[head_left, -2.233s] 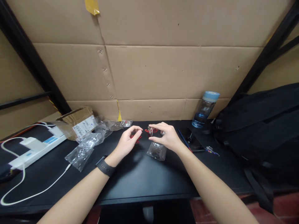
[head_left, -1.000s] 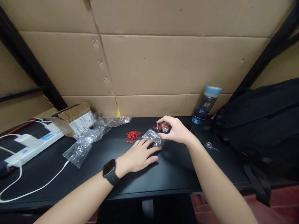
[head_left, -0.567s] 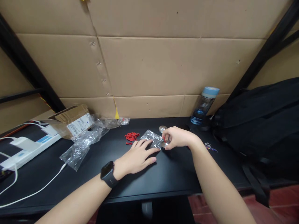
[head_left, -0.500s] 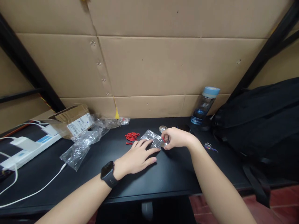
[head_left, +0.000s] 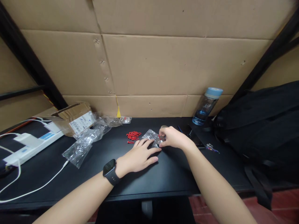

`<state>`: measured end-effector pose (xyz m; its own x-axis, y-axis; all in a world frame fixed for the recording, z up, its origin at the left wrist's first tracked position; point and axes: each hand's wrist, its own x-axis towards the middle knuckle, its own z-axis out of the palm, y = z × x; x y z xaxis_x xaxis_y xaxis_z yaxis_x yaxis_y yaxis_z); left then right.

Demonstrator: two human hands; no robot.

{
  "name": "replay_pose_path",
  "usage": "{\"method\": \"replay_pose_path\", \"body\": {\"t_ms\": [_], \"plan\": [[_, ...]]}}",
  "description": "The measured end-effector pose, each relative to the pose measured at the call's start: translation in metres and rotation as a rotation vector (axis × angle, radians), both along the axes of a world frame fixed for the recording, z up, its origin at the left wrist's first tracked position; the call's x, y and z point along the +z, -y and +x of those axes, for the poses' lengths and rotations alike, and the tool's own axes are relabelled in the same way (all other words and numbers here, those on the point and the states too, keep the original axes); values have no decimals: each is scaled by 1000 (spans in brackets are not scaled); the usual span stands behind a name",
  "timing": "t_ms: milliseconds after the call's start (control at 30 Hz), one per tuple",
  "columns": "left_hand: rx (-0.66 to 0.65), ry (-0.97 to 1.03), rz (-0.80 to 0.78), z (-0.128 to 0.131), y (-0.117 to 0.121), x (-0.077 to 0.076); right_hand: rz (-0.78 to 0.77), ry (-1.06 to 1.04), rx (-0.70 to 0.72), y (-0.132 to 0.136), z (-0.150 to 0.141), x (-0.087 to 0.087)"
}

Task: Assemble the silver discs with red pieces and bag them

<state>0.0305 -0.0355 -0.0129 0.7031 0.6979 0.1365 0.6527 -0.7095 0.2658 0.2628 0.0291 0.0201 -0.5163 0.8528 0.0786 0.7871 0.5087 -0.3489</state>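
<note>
My left hand [head_left: 140,156] lies flat with its fingers spread. Its fingertips rest on the near edge of a small clear plastic bag [head_left: 149,134]. At the bag's right side, my right hand [head_left: 174,137] pinches a small clear round piece with a red cord loop [head_left: 160,141], low over the bag's edge; the fingers cover much of it. Behind the right fingers shows the rim of another clear round piece [head_left: 164,126]. Left of the bag is a pile of red cord loops [head_left: 133,135], with one loose loop [head_left: 130,142] just in front.
At left are a white power strip [head_left: 32,147] with chargers and cables, an opened cardboard box [head_left: 76,118] and crumpled plastic packaging [head_left: 87,141]. A water bottle [head_left: 206,107], a dark phone-like slab [head_left: 196,140], a keychain [head_left: 212,148] and a black backpack [head_left: 259,124] stand or lie at right.
My left hand has come down flat on the bag's edge. My right hand has lowered the round piece with the red loop from the air to the bag's right side.
</note>
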Motion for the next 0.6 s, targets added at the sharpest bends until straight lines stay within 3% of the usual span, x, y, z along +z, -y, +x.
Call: {"method": "replay_pose_path", "body": {"t_ms": [200, 600], "plan": [[-3, 9, -6, 0, 0, 0, -123, -80, 86, -4, 6, 0], [-34, 16, -6, -3, -2, 0, 88, 77, -67, -3, -9, 0]]}}
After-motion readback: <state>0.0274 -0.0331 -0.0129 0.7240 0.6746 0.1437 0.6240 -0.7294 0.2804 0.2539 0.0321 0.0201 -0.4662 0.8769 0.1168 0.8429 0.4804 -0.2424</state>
